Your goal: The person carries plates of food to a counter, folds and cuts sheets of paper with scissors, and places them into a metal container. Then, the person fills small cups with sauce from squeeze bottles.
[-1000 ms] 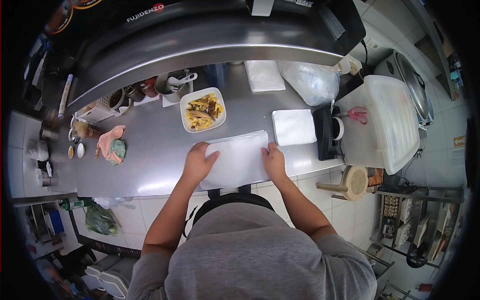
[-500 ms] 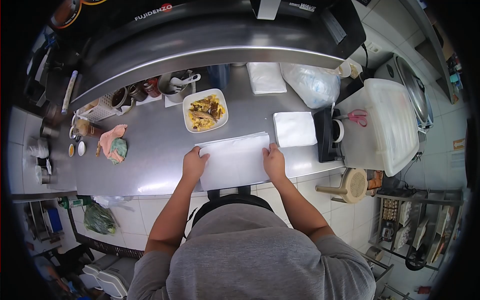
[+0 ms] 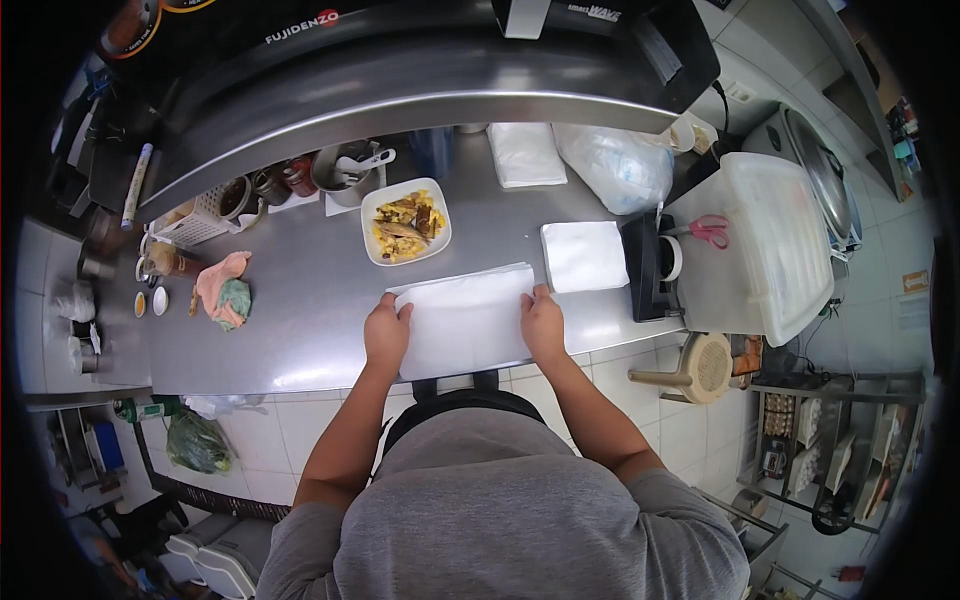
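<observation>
A stack of white paper sheets (image 3: 465, 322) lies at the front edge of the steel counter (image 3: 290, 320), its layers slightly uneven along the far edge. My left hand (image 3: 387, 330) grips the stack's left side, thumb on top. On the right side, my right hand (image 3: 542, 322) holds the same stack near its far corner. Just beyond the sheets is a square white dish (image 3: 407, 221) of yellow and brown food. To the right of my right hand sits a smaller white stack (image 3: 584, 256).
A crumpled pink and green cloth (image 3: 225, 290) lies at left. Another white stack (image 3: 527, 155) and a plastic bag (image 3: 617, 168) are at the back. Pink scissors (image 3: 708, 231) are by a translucent bin (image 3: 770, 250) on the right. A steel shelf (image 3: 400, 112) overhangs the counter's back.
My left hand has shifted from lying over the top of the sheets to gripping their left edge. My right hand stays at the right edge.
</observation>
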